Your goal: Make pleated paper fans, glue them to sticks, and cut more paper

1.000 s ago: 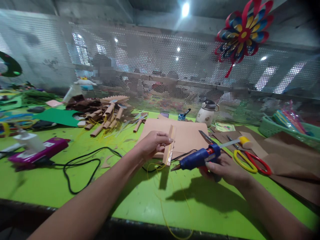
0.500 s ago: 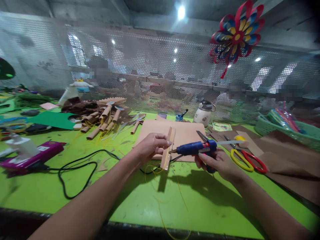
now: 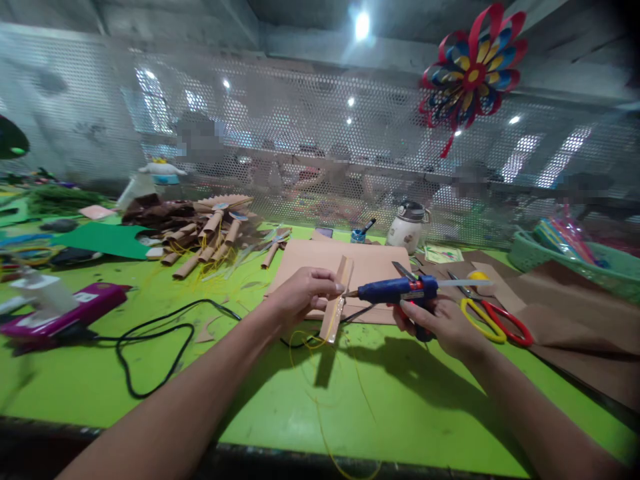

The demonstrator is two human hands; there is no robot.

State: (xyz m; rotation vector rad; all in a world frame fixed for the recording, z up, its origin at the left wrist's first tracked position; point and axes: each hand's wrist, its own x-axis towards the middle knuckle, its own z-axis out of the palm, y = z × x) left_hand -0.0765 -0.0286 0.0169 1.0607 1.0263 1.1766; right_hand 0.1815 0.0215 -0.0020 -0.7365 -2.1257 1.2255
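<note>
Pinching a cardboard strip (image 3: pixel 331 320) in the narrowly closed fingertips of the left hand (image 3: pixel 300 297), holding it tilted above the green table (image 3: pixel 240 393), between both hands. Wrapping the right hand (image 3: pixel 443 323) around the handle of a blue glue gun (image 3: pixel 393 291) and pointing its nozzle (image 3: pixel 353 293) leftward at the strip's edge, just beside the left fingertips. Judging by this pose, probably applying glue along the strip; calling next for steadying the strip, guiding the nozzle gently along it and sparing the nearby fingertips from hot metal.

Seeing yellow thread (image 3: pixel 325 433) looping on the near side of the left fingers, but not making out any fastening to the strip. Failing to tell a touching nozzle from a barely separated one, or to distinguish fresh glue from shine on the strip. Losing most of the trigger grip behind the right hand, part of the strip behind the left fingertips, and both forearms beyond the lower frame edge.
</note>
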